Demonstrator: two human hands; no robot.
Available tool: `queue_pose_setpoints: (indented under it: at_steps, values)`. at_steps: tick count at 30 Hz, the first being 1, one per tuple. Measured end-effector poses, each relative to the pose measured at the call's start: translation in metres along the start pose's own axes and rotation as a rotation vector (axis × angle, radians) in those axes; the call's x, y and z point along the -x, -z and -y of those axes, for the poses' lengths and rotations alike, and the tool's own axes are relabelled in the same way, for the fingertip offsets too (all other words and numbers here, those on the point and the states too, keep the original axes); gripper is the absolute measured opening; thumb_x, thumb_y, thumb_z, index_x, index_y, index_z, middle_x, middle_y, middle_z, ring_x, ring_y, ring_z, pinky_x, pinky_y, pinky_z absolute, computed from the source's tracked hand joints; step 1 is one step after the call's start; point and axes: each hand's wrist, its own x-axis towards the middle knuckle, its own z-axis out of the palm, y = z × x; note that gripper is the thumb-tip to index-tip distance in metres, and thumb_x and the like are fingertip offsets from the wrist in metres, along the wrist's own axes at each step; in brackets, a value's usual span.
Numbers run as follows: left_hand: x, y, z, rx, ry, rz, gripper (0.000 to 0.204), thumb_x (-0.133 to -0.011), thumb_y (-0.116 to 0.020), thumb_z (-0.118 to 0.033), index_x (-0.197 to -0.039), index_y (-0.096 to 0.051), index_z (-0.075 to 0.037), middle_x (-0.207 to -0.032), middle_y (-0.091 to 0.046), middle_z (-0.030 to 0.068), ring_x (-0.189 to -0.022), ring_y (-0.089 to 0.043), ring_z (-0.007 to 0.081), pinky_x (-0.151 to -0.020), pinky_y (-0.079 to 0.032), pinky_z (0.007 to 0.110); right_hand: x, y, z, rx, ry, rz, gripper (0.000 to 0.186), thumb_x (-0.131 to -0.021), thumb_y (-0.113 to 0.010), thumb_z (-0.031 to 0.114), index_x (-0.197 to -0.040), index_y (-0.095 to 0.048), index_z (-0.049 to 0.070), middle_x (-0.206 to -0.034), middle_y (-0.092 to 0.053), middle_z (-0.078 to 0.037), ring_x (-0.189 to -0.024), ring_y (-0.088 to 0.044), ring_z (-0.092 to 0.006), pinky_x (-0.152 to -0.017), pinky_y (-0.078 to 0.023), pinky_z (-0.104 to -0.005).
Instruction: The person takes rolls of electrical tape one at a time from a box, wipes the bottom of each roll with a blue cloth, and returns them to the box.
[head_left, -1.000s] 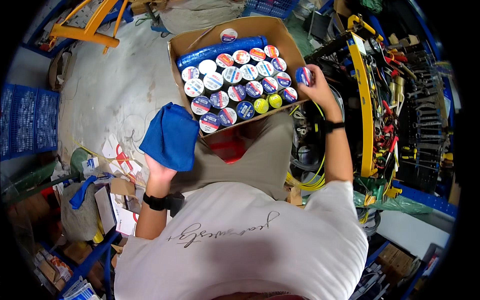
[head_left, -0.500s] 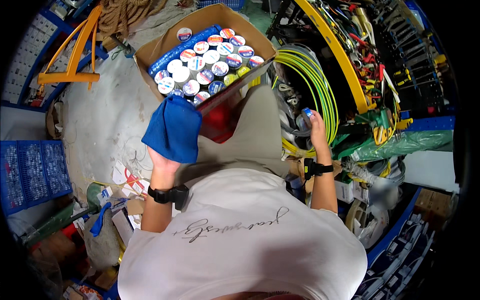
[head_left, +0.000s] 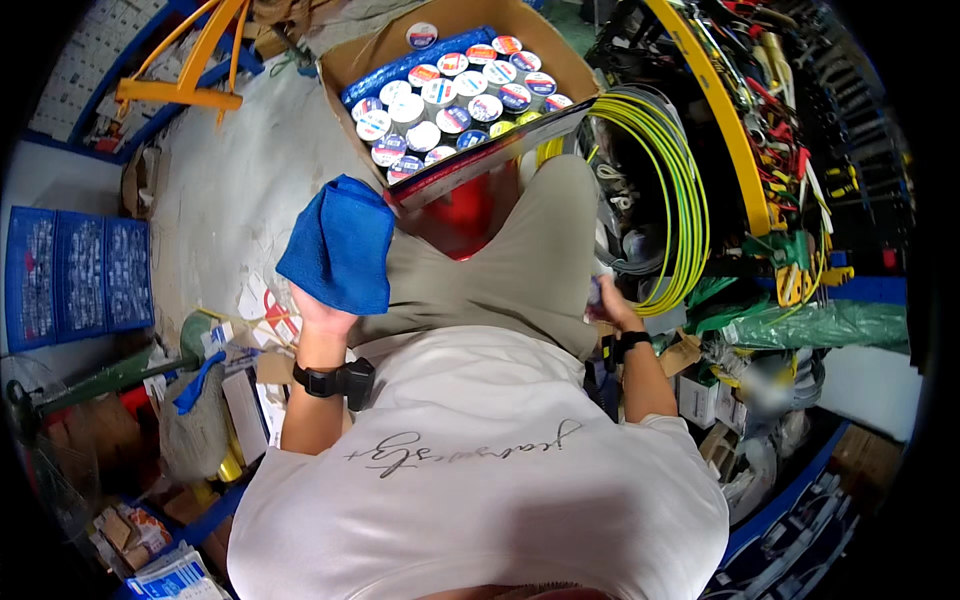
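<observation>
A blue cloth (head_left: 340, 245) drapes over my left hand (head_left: 323, 315), hiding its fingers; the hand carries it from below, left of my thigh. My right hand (head_left: 615, 305) is low beside my right thigh, fingers curled round a small roll of tape (head_left: 595, 292) with a bluish label. Much of that roll is hidden by the hand and leg. In front of my knees stands an open cardboard box (head_left: 570, 55). Several round-labelled rolls of tape (head_left: 438, 91) are stacked in it in rows, alongside a long blue shiny bundle (head_left: 385, 78).
A coil of yellow-green cable (head_left: 692, 225) lies right of my knee, under a yellow frame (head_left: 718, 105) hung with tools. An orange metal stand (head_left: 180, 92) is at the far left. Blue bins (head_left: 80, 310) and loose clutter fill the left side. A red surface (head_left: 460, 215) shows between my legs.
My right hand has come down and in toward my right thigh with the roll of tape. The left hand still holds the cloth. The view has shifted, moving the box rightward and up.
</observation>
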Motion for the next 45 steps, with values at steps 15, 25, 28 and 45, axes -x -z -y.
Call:
queue_pose_setpoints:
  at_steps: [15,25,28,45]
  values:
    - [-0.084,-0.026,-0.024,-0.104,0.069,-0.478,0.053,-0.094,-0.037,-0.038,-0.136,-0.033,-0.004,-0.129,-0.047,0.0158,-0.109,-0.054,0.0322,-0.089,-0.047,0.045,0.021,-0.048,-0.086,0.011,-0.407,0.143,0.057,-0.089,-0.040,0.049,-0.120,-0.051,0.003,-0.108,-0.060,-0.010,-0.090,-0.060,-0.0191,-0.077,-0.048,-0.0323]
    - [-0.097,-0.031,-0.042,-0.190,0.049,-0.563,0.054,-0.094,-0.041,-0.039,-0.135,-0.034,-0.005,-0.126,-0.050,0.0183,-0.103,-0.056,0.0343,-0.084,-0.050,0.047,0.020,-0.082,-0.079,-0.003,-0.385,0.175,0.059,-0.089,-0.041,0.050,-0.121,-0.050,0.002,-0.109,-0.060,-0.010,-0.092,-0.059,-0.0194,-0.078,-0.048,-0.0330]
    - [-0.078,-0.017,-0.042,-0.172,0.063,-0.470,0.054,-0.094,-0.039,-0.038,-0.136,-0.032,-0.004,-0.126,-0.050,0.0185,-0.103,-0.057,0.0345,-0.086,-0.050,0.048,0.023,-0.082,-0.086,0.022,-0.328,0.175,0.059,-0.088,-0.041,0.050,-0.121,-0.050,0.002,-0.109,-0.060,-0.010,-0.093,-0.059,-0.0195,-0.079,-0.048,-0.0332]
    - [0.001,-0.025,-0.040,-0.068,-0.046,0.031,0.060,-0.092,-0.038,-0.043,-0.138,-0.032,-0.006,-0.137,-0.040,0.0134,-0.122,-0.044,0.0310,-0.103,-0.035,0.045,0.027,-0.049,-0.047,-0.023,0.022,0.159,0.061,-0.087,-0.043,0.051,-0.120,-0.050,0.000,-0.109,-0.060,-0.009,-0.095,-0.058,-0.0198,-0.080,-0.047,-0.0338]
